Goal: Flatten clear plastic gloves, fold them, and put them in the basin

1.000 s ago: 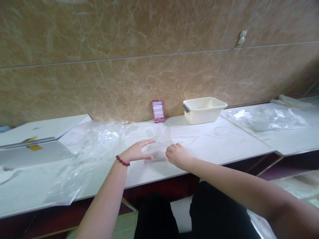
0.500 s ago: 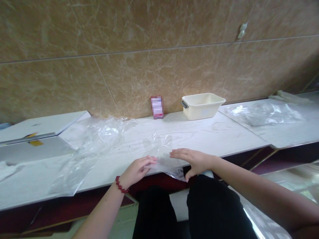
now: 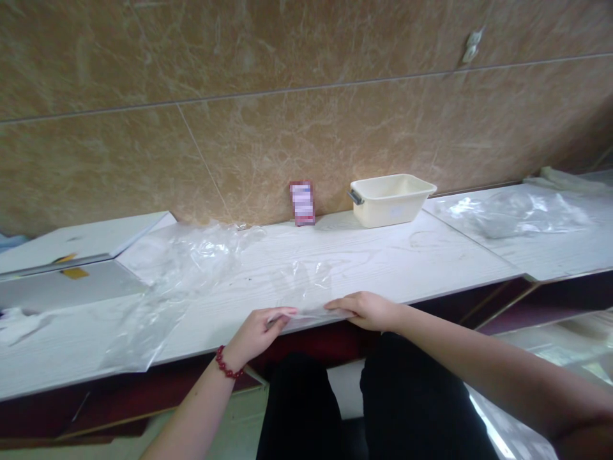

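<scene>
A clear disposable plastic glove (image 3: pixel 304 284) lies at the front edge of the white counter, its finger-shaped strips pointing toward the wall. My left hand (image 3: pixel 261 329), with a red bead bracelet at the wrist, pinches the near left edge of the glove between thumb and fingers. On the opposite side, my right hand (image 3: pixel 366 311) is closed on the near right edge, its thumb tucked under and hidden. Between the two hands the near edge is gathered into a narrow band along the counter's lip.
Crumpled clear plastic (image 3: pixel 191 259) spreads across the counter (image 3: pixel 383 259) on the left, beside a white box (image 3: pixel 90 239). A cream tub (image 3: pixel 390 207) with a grey handle and a small red-and-white packet (image 3: pixel 302 203) stand by the wall. More clear plastic (image 3: pixel 517 214) lies to the right.
My right hand has closed from a spread pose onto the glove's edge. The glove's near part, which hung over the counter edge, is now drawn up between my hands.
</scene>
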Motion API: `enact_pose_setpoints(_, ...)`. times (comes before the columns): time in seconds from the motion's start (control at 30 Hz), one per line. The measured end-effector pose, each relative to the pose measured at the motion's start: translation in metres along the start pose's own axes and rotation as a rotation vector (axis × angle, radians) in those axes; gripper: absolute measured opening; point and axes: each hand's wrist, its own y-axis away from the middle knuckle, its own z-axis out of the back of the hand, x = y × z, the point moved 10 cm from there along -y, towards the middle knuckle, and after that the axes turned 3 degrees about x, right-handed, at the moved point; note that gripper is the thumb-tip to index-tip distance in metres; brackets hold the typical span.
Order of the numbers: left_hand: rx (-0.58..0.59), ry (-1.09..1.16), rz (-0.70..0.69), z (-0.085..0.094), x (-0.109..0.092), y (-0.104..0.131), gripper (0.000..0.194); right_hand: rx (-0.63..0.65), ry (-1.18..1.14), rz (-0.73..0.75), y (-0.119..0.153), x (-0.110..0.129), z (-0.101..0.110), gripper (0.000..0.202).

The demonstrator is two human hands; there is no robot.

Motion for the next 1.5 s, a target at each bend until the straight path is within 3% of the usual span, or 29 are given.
enact_pose_setpoints(0.2,-0.130,0.098,0.142,0.014,0.022,-0.012,0.030,-0.085,-0.049,-0.188,-0.012,-0.019,0.014,0.029)
enact_pose_setpoints(0.4,-0.349,0.132,0.280,0.037,0.049,-0.037,0.036,-0.338,-0.033,-0.438,-0.033,-0.055,0.041,0.021)
enact_pose_setpoints(0.6,-0.447,0.101,0.396,0.042,0.079,-0.051,0.033,-0.411,-0.139,-0.722,-0.036,-0.089,0.044,0.019)
enact_pose_setpoints(0.77,-0.481,0.191,0.470,0.040,0.095,-0.058,0.032,-0.448,-0.189,-0.748,-0.039,-0.095,0.043,0.019)
enact_pose_setpoints(1.0,-0.507,0.317,0.487,0.038,0.098,-0.063,0.032,-0.467,-0.185,-0.775,-0.044,-0.098,0.045,0.018)
enact_pose_setpoints(1.37,-0.428,0.302,0.527,0.041,0.103,-0.081,0.023,-0.440,-0.156,-0.815,-0.052,-0.114,0.048,0.010)
enact_pose_setpoints(1.5,-0.408,0.314,0.522,0.043,0.102,-0.089,0.023,-0.473,-0.151,-0.826,-0.057,-0.127,0.049,0.023)
